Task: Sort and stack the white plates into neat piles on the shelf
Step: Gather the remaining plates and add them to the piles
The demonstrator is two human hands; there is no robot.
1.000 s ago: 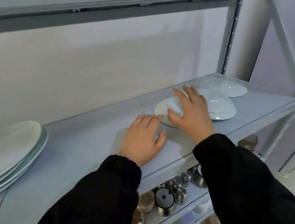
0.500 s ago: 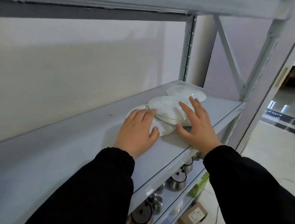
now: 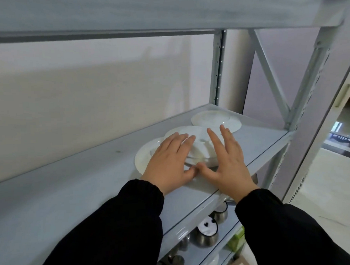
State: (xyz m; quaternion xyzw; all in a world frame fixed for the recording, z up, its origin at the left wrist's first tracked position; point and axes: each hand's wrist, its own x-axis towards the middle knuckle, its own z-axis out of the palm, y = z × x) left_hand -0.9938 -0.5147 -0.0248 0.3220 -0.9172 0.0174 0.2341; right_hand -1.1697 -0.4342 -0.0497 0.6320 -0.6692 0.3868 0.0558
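Three white plates lie upside down on the grey shelf. The nearest plate sits under my left hand, whose fingers rest flat and spread on it. A second plate overlaps it, and my right hand lies flat against its right side, fingers apart. Both thumbs almost touch near the shelf's front edge. The third plate sits apart at the far right corner. Neither hand grips anything.
A metal upright and diagonal braces frame the shelf's right end. Another shelf board runs overhead. Below, a lower shelf holds several steel pots with lids. A white wall stands behind.
My view has swung right, and the plate stack at the left is out of sight. My left hand slid onto the nearest plate, and my right hand moved to the overlapping plate's side.
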